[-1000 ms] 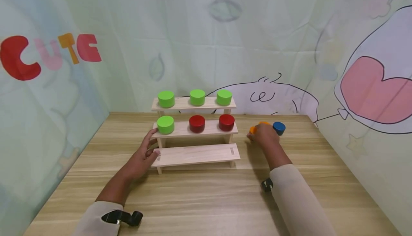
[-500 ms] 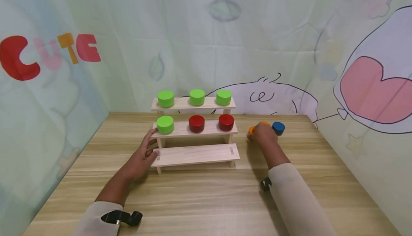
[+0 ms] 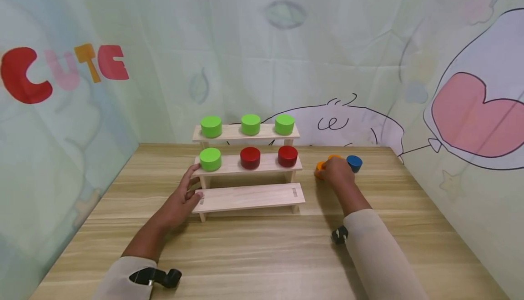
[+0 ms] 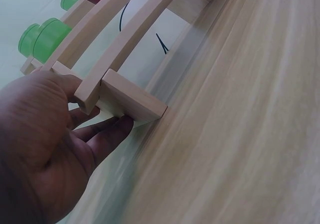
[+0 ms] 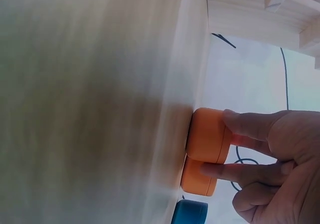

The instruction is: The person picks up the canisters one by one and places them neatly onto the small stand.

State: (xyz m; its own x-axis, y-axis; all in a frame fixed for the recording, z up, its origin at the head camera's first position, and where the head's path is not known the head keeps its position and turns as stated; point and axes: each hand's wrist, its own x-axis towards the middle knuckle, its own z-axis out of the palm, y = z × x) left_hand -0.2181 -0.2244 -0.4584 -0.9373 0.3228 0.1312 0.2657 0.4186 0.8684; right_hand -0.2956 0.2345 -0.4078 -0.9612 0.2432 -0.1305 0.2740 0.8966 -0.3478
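Observation:
A light wooden three-step rack [image 3: 249, 198] stands on the table. My left hand [image 3: 180, 202] grips its left end, thumb on the lowest step and fingers around the side. In the left wrist view the fingertips [image 4: 125, 124] press against the rack's end leg. To the right of the rack, my right hand [image 3: 339, 172] pinches an orange round block [image 5: 207, 135] standing on the table. A second orange block [image 5: 196, 176] sits right behind it, with a fingertip over its edge. A blue round block [image 3: 354, 163] is beside that hand.
Three green blocks [image 3: 251, 124] line the top step. The middle step carries one green block [image 3: 210, 159] and two red blocks [image 3: 250, 157]. A printed curtain [image 3: 245, 63] hangs behind and along both sides of the wooden table [image 3: 262, 254].
Slightly more of the near orange block shows beside my right hand's fingers. My left hand and the rack have stayed in place.

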